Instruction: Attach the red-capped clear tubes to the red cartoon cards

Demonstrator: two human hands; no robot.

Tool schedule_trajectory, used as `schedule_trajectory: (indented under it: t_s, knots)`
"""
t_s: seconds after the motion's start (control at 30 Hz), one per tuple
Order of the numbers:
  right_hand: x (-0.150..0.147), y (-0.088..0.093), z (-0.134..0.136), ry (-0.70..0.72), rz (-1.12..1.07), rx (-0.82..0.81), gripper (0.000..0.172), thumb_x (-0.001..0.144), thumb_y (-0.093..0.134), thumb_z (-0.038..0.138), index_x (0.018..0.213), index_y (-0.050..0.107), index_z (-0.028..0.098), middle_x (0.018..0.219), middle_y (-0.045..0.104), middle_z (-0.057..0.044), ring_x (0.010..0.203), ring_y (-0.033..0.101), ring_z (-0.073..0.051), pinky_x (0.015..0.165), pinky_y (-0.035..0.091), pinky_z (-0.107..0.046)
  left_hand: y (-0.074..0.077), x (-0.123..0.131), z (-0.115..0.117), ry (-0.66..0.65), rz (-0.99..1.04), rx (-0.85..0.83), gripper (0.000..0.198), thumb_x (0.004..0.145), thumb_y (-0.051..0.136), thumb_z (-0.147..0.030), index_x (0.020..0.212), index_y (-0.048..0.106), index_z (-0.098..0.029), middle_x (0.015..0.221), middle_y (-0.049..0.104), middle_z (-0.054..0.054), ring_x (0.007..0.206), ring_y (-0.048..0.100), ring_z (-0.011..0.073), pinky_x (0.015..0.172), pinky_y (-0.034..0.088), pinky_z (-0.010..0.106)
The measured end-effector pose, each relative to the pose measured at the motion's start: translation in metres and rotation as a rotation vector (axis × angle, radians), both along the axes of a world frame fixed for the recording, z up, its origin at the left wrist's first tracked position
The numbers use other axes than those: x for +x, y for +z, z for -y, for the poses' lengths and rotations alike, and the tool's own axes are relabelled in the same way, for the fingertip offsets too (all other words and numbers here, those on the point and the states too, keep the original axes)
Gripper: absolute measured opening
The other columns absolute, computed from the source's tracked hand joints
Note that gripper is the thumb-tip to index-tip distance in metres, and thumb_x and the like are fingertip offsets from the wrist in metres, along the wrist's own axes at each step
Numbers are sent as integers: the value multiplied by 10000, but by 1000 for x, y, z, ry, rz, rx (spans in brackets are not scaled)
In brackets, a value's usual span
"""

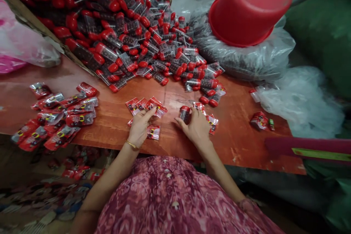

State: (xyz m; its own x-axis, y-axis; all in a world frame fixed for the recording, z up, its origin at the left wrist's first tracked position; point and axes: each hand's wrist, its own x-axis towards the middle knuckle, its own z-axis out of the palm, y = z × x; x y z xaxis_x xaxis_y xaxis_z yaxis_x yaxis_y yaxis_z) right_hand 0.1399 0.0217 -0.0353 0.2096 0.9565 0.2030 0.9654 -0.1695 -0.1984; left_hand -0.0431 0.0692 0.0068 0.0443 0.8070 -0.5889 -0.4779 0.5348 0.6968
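My left hand (140, 126) rests on the red table (236, 131) with its fingers pinched on a small red printed packet (157, 106), one of a few fanned out there. Another such packet (153, 132) lies just right of its wrist. My right hand (196, 126) is curled round a small clear tube with a red cap (184, 112), holding it upright on the table. More red packets (211, 121) lie under and beside that hand.
A big heap of red-capped clear tubes (131, 36) spills from a cardboard box at the back. Filled packets (59, 115) are piled at left. An upturned red basin (249, 7) sits on a plastic bag (246, 58) at back right. More bags at right.
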Motion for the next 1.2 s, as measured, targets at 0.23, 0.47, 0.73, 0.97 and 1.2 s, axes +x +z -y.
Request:
schedule_trajectory:
  t_s: [0.23,0.47,0.73,0.97,1.2]
  knots:
    - [-8,-2,1,68,-269,-44,294,809,413,223,1028,572,109,840,607,-123,688,543,-214,626,424,-330,-6,-4,0,-54,42,-30,374,410,844,-346,613,603,-145,526,629,-31,473,570,80,486,425,184]
    - [-11,39,21,258,-1147,-196,145,762,492,325,722,545,196,518,476,42,449,411,-102,437,327,-223,-6,1,3,-118,60,-34,348,461,830,-359,640,627,-141,572,660,-7,492,578,88,498,437,195]
    - [-24,48,9,219,-1347,-372,174,699,544,339,608,500,197,460,443,63,385,394,-76,385,283,-208,-3,0,9,-176,25,107,345,479,818,-383,649,664,-125,598,670,15,521,583,110,565,461,236]
    - [-35,38,10,236,-1339,-212,172,736,553,345,665,525,191,504,464,59,427,385,-74,415,288,-209,-7,2,8,-150,1,177,316,526,803,-333,725,692,-114,693,696,24,600,602,108,635,471,239]
    - [-39,33,2,161,-1329,-68,222,780,545,424,770,536,202,527,435,66,419,345,-75,408,279,-222,-12,14,20,-159,56,118,317,437,844,-243,669,667,-120,618,675,6,571,595,90,637,466,225]
